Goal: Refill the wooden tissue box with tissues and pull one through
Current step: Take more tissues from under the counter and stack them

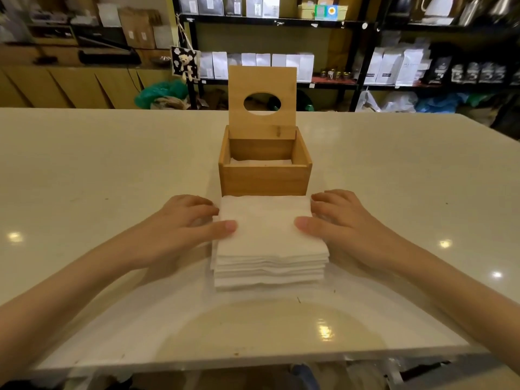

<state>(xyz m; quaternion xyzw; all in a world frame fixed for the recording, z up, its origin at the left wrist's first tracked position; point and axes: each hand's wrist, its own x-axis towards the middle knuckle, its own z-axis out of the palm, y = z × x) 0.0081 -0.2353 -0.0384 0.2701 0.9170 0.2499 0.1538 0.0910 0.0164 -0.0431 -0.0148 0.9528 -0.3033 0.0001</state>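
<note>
A wooden tissue box (264, 180) stands in the middle of the white table, its lid (262, 80) with an oval hole swung up and upright at the back. A thin layer of white tissue lies at the bottom of the box. Right in front of the box sits a thick stack of white tissues (268, 243). My left hand (180, 229) holds the stack's left side, thumb on top and fingers curled against the edge. My right hand (343, 223) holds the right side the same way.
The white table (84, 178) spreads wide on both sides of the box, with its front edge close to me. Behind the table stand dark shelves (365, 52) with white and black bags, and wooden cabinets at the left.
</note>
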